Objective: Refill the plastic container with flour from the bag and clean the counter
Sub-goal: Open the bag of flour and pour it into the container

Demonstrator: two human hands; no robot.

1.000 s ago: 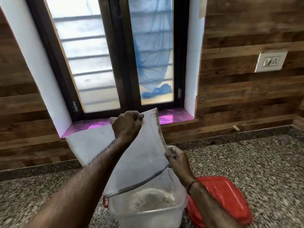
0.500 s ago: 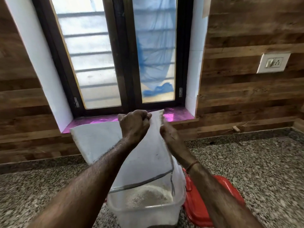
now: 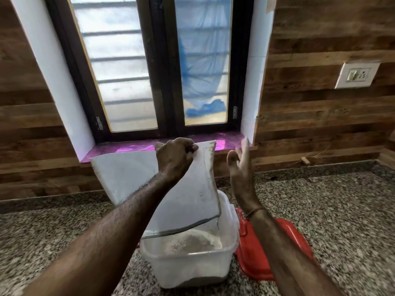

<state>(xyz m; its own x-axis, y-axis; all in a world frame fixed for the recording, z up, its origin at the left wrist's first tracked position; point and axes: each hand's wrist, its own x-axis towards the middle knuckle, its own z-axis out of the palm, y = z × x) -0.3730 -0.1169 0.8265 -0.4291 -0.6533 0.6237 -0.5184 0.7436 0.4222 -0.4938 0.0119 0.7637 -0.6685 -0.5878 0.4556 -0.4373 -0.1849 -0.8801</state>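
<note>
One bag point(image 3: 192, 199) is held upturned, its closed end pinched in the curled fingers of the left hand point(image 3: 174, 160). Its long axis runs steeply down and slightly right from that grip, so the open mouth hangs below, just over one open container point(image 3: 186, 272). The container is set on the counter point(image 3: 342, 221), with a low heap of flour point(image 3: 192, 242) inside. The right hand point(image 3: 241, 174) is raised just right of the grip, fingers straight, touching nothing; it seems placed to tap the bag. One red lid point(image 3: 248, 261) is laid right of the container.
</note>
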